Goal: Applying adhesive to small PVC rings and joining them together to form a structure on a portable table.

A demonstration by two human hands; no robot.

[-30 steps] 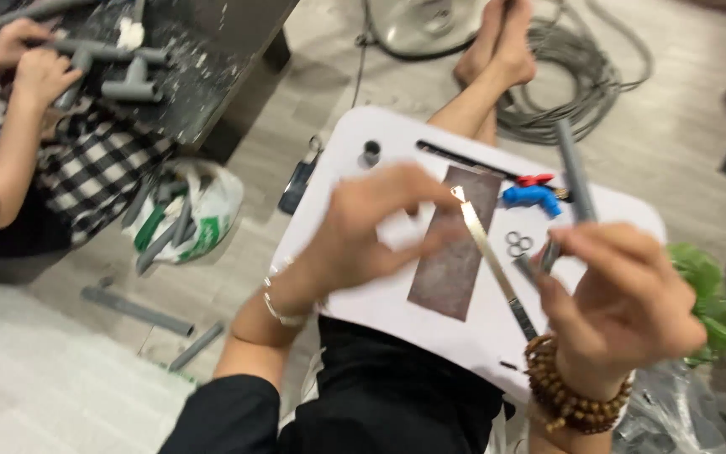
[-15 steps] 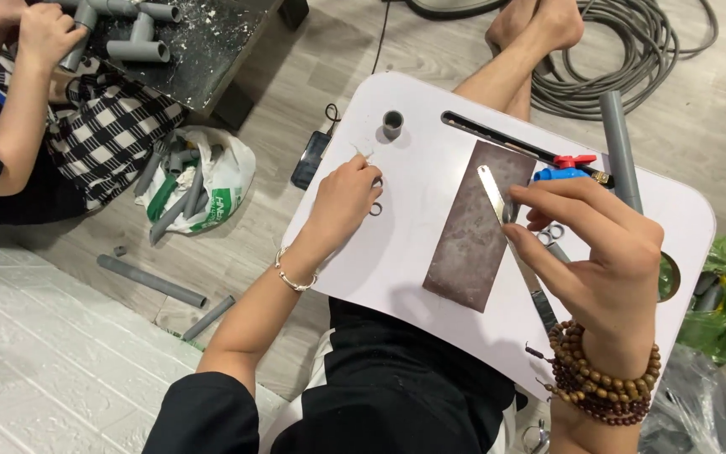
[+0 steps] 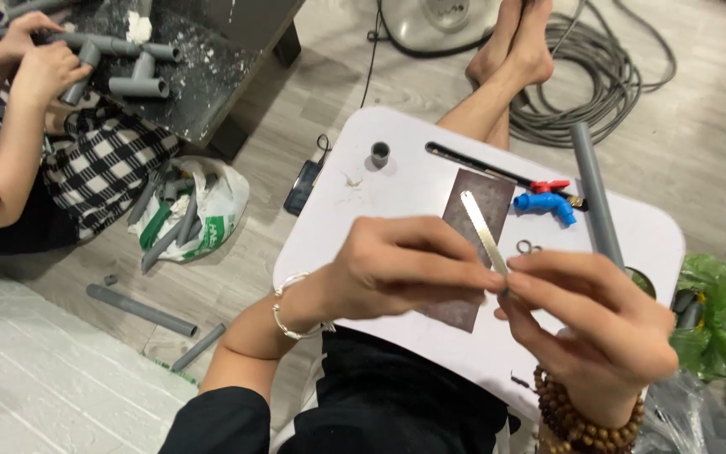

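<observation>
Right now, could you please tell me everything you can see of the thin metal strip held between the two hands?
The metal strip is a thin, flat, pale silvery blade with a rounded upper end, like a small file or ruler. It slants up and to the left over the dark sheet on the white tray. Its lower end is pinched where the left hand and right hand fingertips meet; the rest is free, touching nothing else visible.

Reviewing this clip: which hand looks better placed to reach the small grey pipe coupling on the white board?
Probably the left hand. It lies on the side of the grey coupling, whereas the right hand pinches the lower end of the metal strip and sits farther from it.
</observation>
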